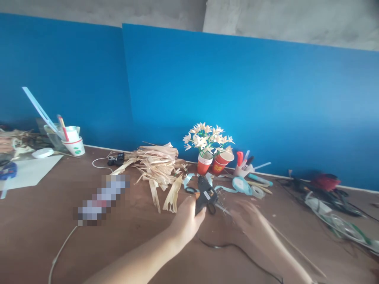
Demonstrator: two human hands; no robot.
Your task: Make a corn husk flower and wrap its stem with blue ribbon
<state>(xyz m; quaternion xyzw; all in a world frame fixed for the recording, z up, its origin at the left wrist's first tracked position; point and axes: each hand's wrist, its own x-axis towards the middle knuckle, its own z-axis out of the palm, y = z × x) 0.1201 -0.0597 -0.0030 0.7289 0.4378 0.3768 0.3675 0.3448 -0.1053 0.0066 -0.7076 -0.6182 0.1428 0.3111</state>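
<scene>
My left hand [186, 219] is wrapped round a black hot glue gun [204, 194] above the middle of the table. A pale stick-like piece [222, 209] extends from the gun's right side, with thin wispy strands round it. My right hand [247, 217] is just right of that piece, smeared by motion; whether its fingers hold anything cannot be made out. A black cord [237, 245] runs across the table below the hands. Dried corn husks [160, 163] lie in a heap left of the gun. Behind it, cream husk flowers [204, 136] stand in a stack of red paper cups [203, 165].
A light-blue ribbon roll [241, 184] and clear tape roll [258, 192] lie right of the gun, near a cup of pens [243, 169]. A pixelated object [102, 199] and white cup [74, 146] are left; tangled cords [328, 209] lie right. A blue panel [251, 94] backs the table.
</scene>
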